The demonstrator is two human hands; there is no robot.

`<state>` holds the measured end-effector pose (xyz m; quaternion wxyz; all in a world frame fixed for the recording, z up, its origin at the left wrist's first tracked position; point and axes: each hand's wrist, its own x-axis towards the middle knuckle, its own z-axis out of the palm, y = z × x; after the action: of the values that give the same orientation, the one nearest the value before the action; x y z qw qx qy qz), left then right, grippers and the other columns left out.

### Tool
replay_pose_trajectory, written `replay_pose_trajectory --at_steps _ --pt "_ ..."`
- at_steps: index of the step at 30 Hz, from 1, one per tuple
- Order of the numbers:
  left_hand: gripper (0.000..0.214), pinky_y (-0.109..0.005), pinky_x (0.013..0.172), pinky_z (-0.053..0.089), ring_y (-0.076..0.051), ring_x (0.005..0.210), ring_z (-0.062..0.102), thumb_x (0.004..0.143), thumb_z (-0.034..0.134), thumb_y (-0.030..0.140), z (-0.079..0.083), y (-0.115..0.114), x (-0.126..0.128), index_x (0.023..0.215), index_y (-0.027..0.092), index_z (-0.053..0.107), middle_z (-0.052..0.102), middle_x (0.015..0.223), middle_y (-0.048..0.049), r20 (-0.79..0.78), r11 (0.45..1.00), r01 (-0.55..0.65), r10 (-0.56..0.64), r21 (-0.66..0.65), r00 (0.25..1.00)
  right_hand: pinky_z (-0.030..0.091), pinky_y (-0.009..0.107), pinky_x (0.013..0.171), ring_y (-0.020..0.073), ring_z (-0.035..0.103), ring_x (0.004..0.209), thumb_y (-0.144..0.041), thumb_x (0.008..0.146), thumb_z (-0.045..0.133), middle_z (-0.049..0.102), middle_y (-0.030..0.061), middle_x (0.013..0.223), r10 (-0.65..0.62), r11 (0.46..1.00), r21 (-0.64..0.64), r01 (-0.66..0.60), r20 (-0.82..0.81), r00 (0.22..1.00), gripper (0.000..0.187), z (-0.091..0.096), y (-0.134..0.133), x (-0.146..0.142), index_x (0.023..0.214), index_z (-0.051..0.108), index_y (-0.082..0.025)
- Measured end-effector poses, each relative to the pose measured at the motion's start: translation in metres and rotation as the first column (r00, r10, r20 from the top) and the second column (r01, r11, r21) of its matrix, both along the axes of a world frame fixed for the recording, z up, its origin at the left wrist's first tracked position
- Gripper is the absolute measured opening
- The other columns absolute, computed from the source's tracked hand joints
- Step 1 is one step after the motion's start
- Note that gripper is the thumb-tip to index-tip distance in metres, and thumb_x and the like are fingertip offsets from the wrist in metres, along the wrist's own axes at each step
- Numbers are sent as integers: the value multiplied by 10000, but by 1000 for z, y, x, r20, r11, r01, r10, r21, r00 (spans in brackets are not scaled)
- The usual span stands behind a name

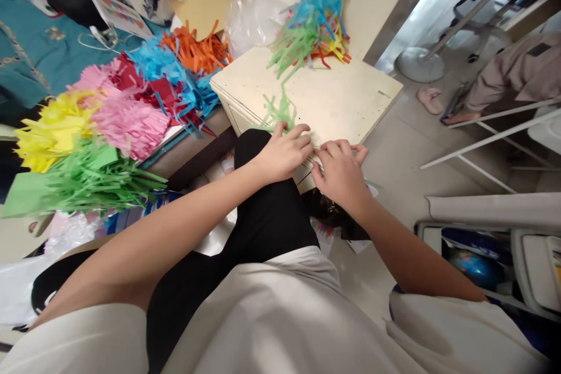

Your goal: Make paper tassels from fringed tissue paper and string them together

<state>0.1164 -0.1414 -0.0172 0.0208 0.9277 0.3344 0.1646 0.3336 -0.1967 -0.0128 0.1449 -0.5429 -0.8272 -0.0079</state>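
Note:
My left hand (284, 151) and my right hand (340, 170) rest side by side at the near edge of a small cream table (346, 102). Both press with curled fingers on a light green fringed paper strip (280, 110) that runs from under my fingers toward the far side. What lies directly beneath my right fingers is hidden. A heap of green, blue, yellow and red fringed paper (313, 26) sits at the table's far corner.
Piles of fringed paper in orange (197, 52), blue (166, 73), pink (127, 117), yellow (55, 128) and green (87, 178) cover a low surface on the left. Another person's leg and foot (499, 85) are at the right near white chair legs (491, 140). A box (482, 263) holds blue items.

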Motion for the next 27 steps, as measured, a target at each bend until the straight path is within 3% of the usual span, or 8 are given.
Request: replay_pose_trajectory --at_steps 5,9,12,14,17,21,24,27 --pt "341 -621 1149 431 -377 1406 619 1186 455 136 0 -7 9 1125 184 786 794 1233 -190 -75 999 -6 11 54 997 312 582 1124 394 591 1258 -238 1131 534 799 163 1216 -22 1000 13 22 -12 1000 237 -8 -3 -1 1115 769 -208" --pt "320 -600 1160 448 -367 1407 651 1184 494 145 9 -11 6 1076 188 792 823 1229 -172 -52 1000 20 -20 -11 998 326 573 1105 377 629 1199 -221 1126 527 817 139 1112 -40 999 9 41 -101 994 239 -8 -9 2 976 712 -224" --pt "251 -571 1133 491 -357 1299 725 1091 583 87 26 -23 -5 1057 186 811 852 1147 -148 72 981 21 -7 -192 997 348 589 1103 379 674 1171 -223 1075 573 836 129 1072 6 997 -77 -20 -181 983 193 15 -11 9 940 711 -226" --pt "189 -506 1076 543 -313 1149 780 1023 675 98 43 -33 -17 1020 197 836 868 1061 -106 185 912 50 29 -406 982 399 573 1091 348 717 1082 -250 1046 610 843 100 1013 129 957 -223 -186 -248 960 175 42 -5 13 930 741 -240" --pt "76 -374 919 606 -214 894 791 974 811 211 73 -45 -46 984 203 886 872 940 -49 308 679 160 103 -717 946 522 471 960 274 751 902 -344 1012 714 848 41 918 318 712 -485 -507 -421 849 149 86 18 5 918 811 -281" --pt "223 -309 778 629 -177 764 777 917 947 424 109 -62 -96 960 208 914 863 862 -37 376 436 258 209 -862 903 588 374 780 223 761 770 -477 901 953 815 3 799 320 363 -609 -705 -629 708 219 123 56 -40 880 859 -280" --pt "435 -351 731 662 -228 776 813 853 1013 619 121 -80 -134 965 215 899 853 848 -66 407 401 252 368 -881 836 617 346 735 198 755 733 -503 810 1065 779 -14 756 261 184 -545 -818 -775 575 334 132 70 -92 869 843 -260" --pt "658 -440 762 713 -311 900 869 816 974 822 119 -97 -169 1069 225 864 863 937 -99 485 512 182 554 -839 676 649 350 738 200 778 759 -536 798 1098 785 3 798 148 73 -425 -902 -890 432 435 136 71 -145 913 803 -239"
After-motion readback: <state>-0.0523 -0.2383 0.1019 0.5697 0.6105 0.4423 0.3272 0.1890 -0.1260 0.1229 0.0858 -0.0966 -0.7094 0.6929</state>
